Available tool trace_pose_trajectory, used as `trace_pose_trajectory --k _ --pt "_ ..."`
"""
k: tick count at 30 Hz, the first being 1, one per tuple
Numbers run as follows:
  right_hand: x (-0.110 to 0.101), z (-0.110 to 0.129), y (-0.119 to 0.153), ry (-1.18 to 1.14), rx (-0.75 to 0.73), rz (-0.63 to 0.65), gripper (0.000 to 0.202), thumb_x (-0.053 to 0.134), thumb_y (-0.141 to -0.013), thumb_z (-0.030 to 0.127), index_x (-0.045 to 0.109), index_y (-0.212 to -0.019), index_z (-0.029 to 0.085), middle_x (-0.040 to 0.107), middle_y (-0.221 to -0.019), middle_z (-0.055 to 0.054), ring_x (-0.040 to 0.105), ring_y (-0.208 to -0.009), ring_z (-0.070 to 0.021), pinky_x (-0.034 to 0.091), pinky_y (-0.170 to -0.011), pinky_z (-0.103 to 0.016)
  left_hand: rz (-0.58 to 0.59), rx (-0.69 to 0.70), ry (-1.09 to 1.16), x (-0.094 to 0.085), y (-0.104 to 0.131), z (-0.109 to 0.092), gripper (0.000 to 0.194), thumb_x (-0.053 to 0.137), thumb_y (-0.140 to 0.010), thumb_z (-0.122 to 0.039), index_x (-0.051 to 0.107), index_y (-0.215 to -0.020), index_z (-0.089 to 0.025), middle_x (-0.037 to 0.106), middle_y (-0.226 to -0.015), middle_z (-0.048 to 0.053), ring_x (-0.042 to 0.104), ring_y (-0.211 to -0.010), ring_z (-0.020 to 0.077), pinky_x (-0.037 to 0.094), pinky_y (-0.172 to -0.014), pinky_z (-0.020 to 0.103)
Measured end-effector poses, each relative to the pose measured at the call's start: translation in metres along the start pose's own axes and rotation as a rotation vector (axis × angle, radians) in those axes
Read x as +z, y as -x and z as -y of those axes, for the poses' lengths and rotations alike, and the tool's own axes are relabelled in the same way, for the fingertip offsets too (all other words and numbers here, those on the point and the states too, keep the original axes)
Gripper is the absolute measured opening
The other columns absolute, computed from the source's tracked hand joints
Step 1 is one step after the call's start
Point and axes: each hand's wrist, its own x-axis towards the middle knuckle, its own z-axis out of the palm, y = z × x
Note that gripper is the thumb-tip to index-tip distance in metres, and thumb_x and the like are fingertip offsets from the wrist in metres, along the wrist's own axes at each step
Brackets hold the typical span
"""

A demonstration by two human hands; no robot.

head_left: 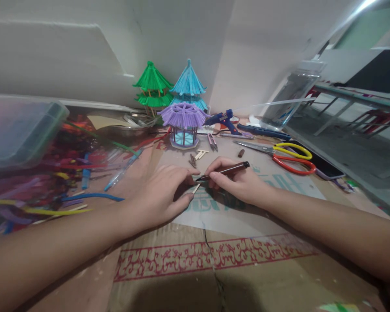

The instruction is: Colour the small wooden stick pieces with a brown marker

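Observation:
My right hand (pixel 230 177) is closed round a dark brown marker (pixel 229 170), its tip pointing left. A short pale stick (pixel 196 188) lies under the tip, its lower end at the thumb of my left hand (pixel 169 190). The fingers of that hand are bent, with thumb and forefinger on either side of the stick. Just beyond my hands lie several pale sticks (pixel 201 154) and brown sticks (pixel 193 160). The marker's cap (pixel 241 153) rests to their right. Behind stands a small pavilion with a purple roof (pixel 183 117).
Green (pixel 154 82) and blue (pixel 189 84) roofed models stand at the back. A glue gun (pixel 225 121), scissors (pixel 289 158) and a phone (pixel 328 169) are on the right. At left are colourful pipe cleaners (pixel 65 173) and a plastic box (pixel 26 134).

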Motion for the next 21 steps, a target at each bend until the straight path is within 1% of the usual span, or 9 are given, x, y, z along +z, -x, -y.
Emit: trace_pose_trajectory --k 2,5,10,14,16,21 --pt "-0.0001 0.0001 0.0001 0.001 -0.005 0.004 0.011 0.057 -0.096 0.028 0.06 -0.095 0.017 0.066 -0.074 0.0 0.063 -0.066 -0.0123 0.05 -0.062 -0.026 0.004 -0.004 -0.016 0.001 -0.0006 0.0018 0.04 0.058 -0.094 -0.031 0.056 -0.132 -0.018 0.067 -0.12 0.011 0.06 -0.115 0.0297 0.05 -0.097 0.049" --pt "-0.0003 0.0003 0.0004 0.006 -0.003 0.013 0.011 0.057 -0.096 0.028 0.061 -0.094 0.017 0.066 -0.074 0.0 0.062 -0.066 -0.0126 0.05 -0.062 -0.026 0.02 -0.003 0.002 0.0016 -0.0018 0.0033 0.035 0.058 -0.095 -0.032 0.061 -0.128 -0.019 0.064 -0.126 0.011 0.057 -0.12 0.0291 0.047 -0.103 0.05" --pt "-0.0006 -0.0004 0.0016 0.017 -0.01 0.02 0.011 0.058 -0.096 0.027 0.062 -0.095 0.017 0.067 -0.075 -0.001 0.063 -0.068 -0.0129 0.051 -0.064 -0.027 0.053 -0.01 0.051 0.0003 -0.0048 0.003 0.033 0.057 -0.096 -0.032 0.064 -0.126 -0.021 0.061 -0.127 0.01 0.055 -0.122 0.0282 0.046 -0.106 0.05" --pt "-0.0018 -0.0003 0.0028 0.027 -0.045 0.037 0.011 0.057 -0.097 0.027 0.062 -0.096 0.018 0.067 -0.076 -0.001 0.063 -0.068 -0.0127 0.051 -0.064 -0.027 0.085 0.0 0.046 0.0006 -0.0059 0.0045 0.039 0.058 -0.094 -0.029 0.062 -0.133 -0.024 0.057 -0.133 0.011 0.052 -0.128 0.0293 0.044 -0.108 0.052" --pt "-0.0023 0.0002 0.0034 0.043 -0.046 0.041 0.01 0.057 -0.097 0.028 0.061 -0.096 0.018 0.067 -0.075 -0.001 0.062 -0.067 -0.0125 0.051 -0.063 -0.027 0.092 0.004 0.037 0.0013 -0.0059 0.0056 0.039 0.057 -0.094 -0.029 0.063 -0.133 -0.025 0.057 -0.135 0.011 0.051 -0.129 0.0298 0.043 -0.109 0.053" --pt "-0.0023 0.0014 0.0043 0.046 -0.031 0.041 0.012 0.058 -0.097 0.03 0.062 -0.096 0.019 0.068 -0.076 -0.002 0.063 -0.067 -0.0133 0.051 -0.062 -0.028 0.088 0.019 0.036 0.0012 -0.0062 0.0064 0.035 0.058 -0.095 -0.03 0.065 -0.129 -0.023 0.057 -0.134 0.012 0.052 -0.127 0.0301 0.043 -0.108 0.053"
